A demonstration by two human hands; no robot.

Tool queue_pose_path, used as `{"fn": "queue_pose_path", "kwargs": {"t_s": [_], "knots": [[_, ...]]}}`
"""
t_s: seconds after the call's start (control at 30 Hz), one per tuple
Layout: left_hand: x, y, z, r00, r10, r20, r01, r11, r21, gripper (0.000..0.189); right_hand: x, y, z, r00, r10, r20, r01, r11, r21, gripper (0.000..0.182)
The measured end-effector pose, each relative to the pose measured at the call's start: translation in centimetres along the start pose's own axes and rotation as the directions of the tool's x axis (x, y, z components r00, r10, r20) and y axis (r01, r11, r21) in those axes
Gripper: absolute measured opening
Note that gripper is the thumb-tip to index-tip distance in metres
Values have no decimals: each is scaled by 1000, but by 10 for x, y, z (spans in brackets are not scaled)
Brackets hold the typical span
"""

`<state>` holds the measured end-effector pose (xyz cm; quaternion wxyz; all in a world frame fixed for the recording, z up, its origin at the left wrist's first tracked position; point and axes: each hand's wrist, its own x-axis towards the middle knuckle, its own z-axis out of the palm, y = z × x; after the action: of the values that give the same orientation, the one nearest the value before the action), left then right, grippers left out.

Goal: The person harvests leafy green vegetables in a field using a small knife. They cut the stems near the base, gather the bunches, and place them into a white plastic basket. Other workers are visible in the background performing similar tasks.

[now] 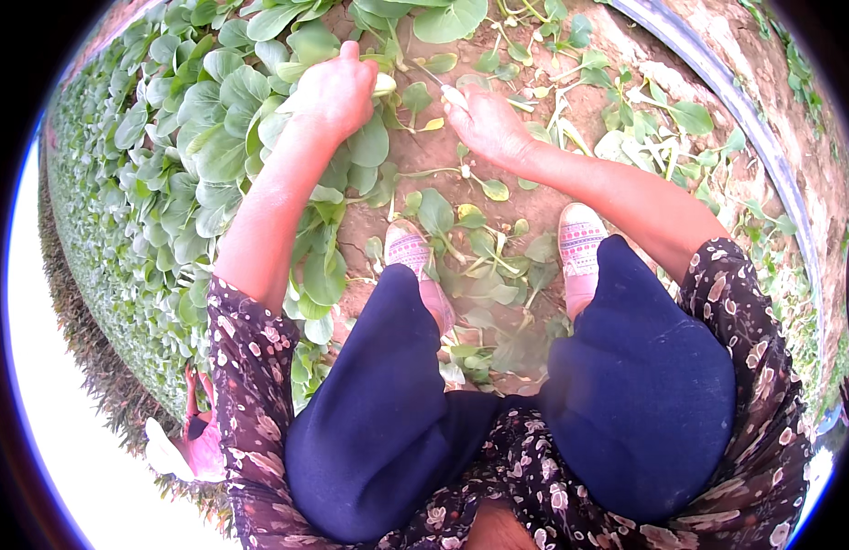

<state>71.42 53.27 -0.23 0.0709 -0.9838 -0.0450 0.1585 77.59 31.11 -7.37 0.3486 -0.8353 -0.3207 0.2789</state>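
Observation:
My left hand [338, 89] is closed around a bok choy plant, whose pale stem base [384, 84] sticks out on the right of the fist. The plant's leaves are hard to tell from the neighbouring ones. In my right hand [489, 124] is a small knife with a white handle [454, 97]. Its thin blade [426, 71] points up and left, towards more leafy stems just above the soil. A gap of bare ground lies between the two hands.
Dense rows of leafy greens [239, 103] stand on the left. Cut leaves [493, 275] litter the soil between my shoes [581, 237]. A pale hose or pipe [747, 103] curves along the right. Another person [204, 440] is at the far lower left.

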Motion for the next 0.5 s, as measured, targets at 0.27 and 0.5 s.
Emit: {"fn": "queue_pose_path", "kwargs": {"t_s": [0.27,0.5], "knots": [[-26,11,25,993,-20,-117,17,999,-30,23,25,-1,11,996,-76,-36,80,992,97,44],[-21,3,30,978,131,-161,-127,991,34,22,31,5,12,999,15,-47,-9,991,137,40]]}}
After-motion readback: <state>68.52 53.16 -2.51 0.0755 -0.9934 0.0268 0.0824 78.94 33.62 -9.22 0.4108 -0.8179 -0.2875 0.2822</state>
